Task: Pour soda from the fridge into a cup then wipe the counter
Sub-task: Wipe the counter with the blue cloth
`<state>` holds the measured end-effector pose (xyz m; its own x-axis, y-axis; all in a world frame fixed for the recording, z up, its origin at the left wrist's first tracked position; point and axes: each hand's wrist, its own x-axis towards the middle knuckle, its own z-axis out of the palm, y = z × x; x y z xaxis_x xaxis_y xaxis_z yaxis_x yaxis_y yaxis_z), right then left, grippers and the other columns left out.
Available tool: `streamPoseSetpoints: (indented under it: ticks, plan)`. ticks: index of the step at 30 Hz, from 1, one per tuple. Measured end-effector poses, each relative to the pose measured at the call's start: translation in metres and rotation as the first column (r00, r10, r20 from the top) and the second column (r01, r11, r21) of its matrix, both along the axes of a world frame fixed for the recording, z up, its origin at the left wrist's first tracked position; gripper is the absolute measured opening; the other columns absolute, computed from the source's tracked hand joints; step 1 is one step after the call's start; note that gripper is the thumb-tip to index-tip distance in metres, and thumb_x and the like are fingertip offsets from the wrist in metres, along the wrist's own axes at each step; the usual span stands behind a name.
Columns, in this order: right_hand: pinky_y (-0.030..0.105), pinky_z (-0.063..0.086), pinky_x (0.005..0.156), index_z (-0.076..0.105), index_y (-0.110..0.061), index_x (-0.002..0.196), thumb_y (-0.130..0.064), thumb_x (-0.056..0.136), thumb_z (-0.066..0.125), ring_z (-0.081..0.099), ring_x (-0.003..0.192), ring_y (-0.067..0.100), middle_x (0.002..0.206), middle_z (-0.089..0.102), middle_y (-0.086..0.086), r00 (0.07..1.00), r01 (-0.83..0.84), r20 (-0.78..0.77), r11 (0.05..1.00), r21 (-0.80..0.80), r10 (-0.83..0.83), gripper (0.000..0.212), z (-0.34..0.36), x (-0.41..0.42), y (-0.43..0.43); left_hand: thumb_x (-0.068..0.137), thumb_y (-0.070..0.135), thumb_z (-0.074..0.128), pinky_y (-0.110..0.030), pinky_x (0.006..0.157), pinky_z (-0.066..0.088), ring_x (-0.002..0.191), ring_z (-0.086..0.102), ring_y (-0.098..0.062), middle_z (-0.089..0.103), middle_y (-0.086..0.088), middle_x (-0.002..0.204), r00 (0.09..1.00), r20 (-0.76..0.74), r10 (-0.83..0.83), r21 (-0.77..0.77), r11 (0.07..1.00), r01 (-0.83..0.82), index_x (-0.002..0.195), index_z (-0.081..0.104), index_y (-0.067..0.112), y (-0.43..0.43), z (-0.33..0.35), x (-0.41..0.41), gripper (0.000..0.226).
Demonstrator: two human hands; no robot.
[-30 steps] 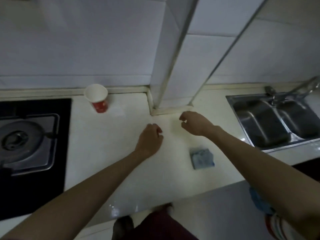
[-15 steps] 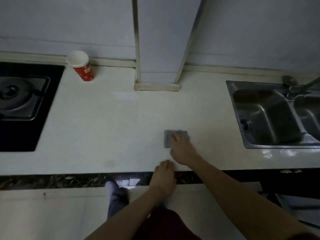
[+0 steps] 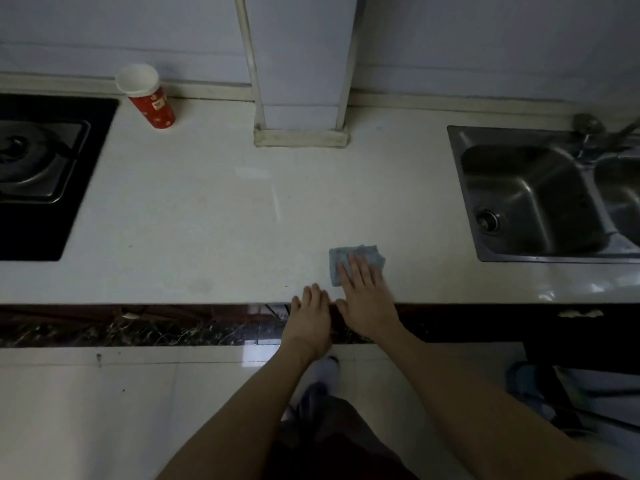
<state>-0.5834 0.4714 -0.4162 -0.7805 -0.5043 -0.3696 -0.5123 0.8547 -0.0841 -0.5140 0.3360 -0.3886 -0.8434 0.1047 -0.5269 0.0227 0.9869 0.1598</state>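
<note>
A folded grey-blue cloth (image 3: pixel 370 256) lies on the white counter (image 3: pixel 207 220) near its front edge. My right hand (image 3: pixel 365 296) presses flat on the cloth with straight fingers and covers its near half. My left hand (image 3: pixel 310 315) rests just left of it at the counter's front edge, fingers relaxed and holding nothing. A red paper cup (image 3: pixel 147 95) with a white rim stands upright at the back left, against the wall; its contents do not show. No soda bottle is in view.
A black gas hob (image 3: pixel 38 174) fills the counter's left end. A steel double sink (image 3: pixel 547 199) with a tap (image 3: pixel 602 133) sits at the right. A white pillar (image 3: pixel 301 98) juts onto the counter at the back middle. My legs stand on the tiled floor below.
Both hands came back from the counter's middle to its front edge. My right hand went onto the cloth and now lies flat on it; my left hand settled beside it.
</note>
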Motion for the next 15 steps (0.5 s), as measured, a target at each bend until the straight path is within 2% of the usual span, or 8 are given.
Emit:
streamPoseSetpoints:
  ticks: [2,5,8,12,15]
  plan:
    - [0.057,0.026,0.114,0.023,-0.005,0.150,-0.038,0.083,0.060,0.026,0.143,0.040,0.156,0.022,0.023,1.000,0.022,-0.016,1.000,-0.019,-0.022,0.084,0.001,0.011,0.020,0.090,0.025,0.053,-0.050,0.118,0.022,0.142,0.020,-0.040,0.019,-0.023,0.154,0.999,-0.011,0.048,0.017,0.999,-0.048,0.147,0.023,-0.001,0.004,0.000,-0.002,0.070]
    - [0.057,0.025,0.114,0.024,-0.004,0.151,-0.031,0.075,0.065,0.024,0.144,0.040,0.157,0.021,0.023,0.996,0.086,-0.025,0.996,-0.014,-0.086,0.090,0.004,0.020,0.048,0.087,0.022,0.053,-0.044,0.108,0.034,0.125,0.037,-0.034,0.038,-0.021,0.137,0.995,-0.063,0.077,0.062,0.995,-0.073,0.134,0.039,0.001,0.015,0.001,-0.011,0.054]
    - [0.057,0.023,0.116,0.020,-0.005,0.152,-0.032,0.075,0.065,0.021,0.145,0.039,0.158,0.018,0.023,0.989,0.147,-0.023,0.989,-0.003,-0.147,0.093,0.005,0.026,0.073,0.087,0.020,0.053,-0.043,0.107,0.035,0.122,0.040,-0.032,0.040,-0.018,0.135,0.994,-0.102,0.038,0.110,0.994,-0.027,0.133,0.041,0.001,0.034,0.000,-0.020,0.051]
    - [0.057,0.023,0.115,0.020,-0.004,0.152,-0.037,0.080,0.042,0.020,0.145,0.040,0.157,0.018,0.024,0.970,0.242,-0.033,0.970,0.016,-0.241,0.082,0.000,0.028,0.103,0.088,0.019,0.054,-0.043,0.104,0.038,0.118,0.043,-0.029,0.043,-0.014,0.131,0.992,-0.127,-0.005,0.193,0.981,0.029,0.131,0.045,0.004,0.070,0.001,-0.026,0.046]
    - [0.054,0.012,0.119,0.013,-0.006,0.153,-0.045,0.085,0.025,0.013,0.147,0.038,0.159,0.009,0.023,0.953,0.302,-0.012,0.953,0.018,-0.302,0.079,-0.004,0.024,0.126,0.087,0.020,0.054,-0.043,0.104,0.038,0.118,0.043,-0.029,0.043,-0.013,0.132,0.994,-0.105,-0.043,0.236,0.969,0.067,0.131,0.046,0.006,0.096,0.002,-0.034,0.046]
